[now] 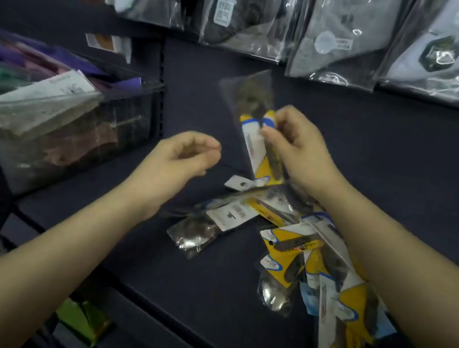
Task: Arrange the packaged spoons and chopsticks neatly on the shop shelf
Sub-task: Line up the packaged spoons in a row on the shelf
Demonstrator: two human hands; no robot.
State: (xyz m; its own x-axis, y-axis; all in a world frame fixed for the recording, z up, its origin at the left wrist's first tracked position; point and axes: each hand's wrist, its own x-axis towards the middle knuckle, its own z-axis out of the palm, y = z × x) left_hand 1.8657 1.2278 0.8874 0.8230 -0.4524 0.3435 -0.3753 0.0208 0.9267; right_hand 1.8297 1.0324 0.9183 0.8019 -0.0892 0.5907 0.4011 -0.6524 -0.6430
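Dark navy flat shop shelf [180,272]: loose pile of clear-plastic, yellow-card packaged spoons [295,246] centre-right, black wire-mesh basket of packets [126,125] at left end

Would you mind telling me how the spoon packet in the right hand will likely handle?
The spoon packet, pinched by the right hand, probably feels light. Its glossy clear sleeve looks slippery, and the thin top may flop, though the spoon inside should stiffen it.
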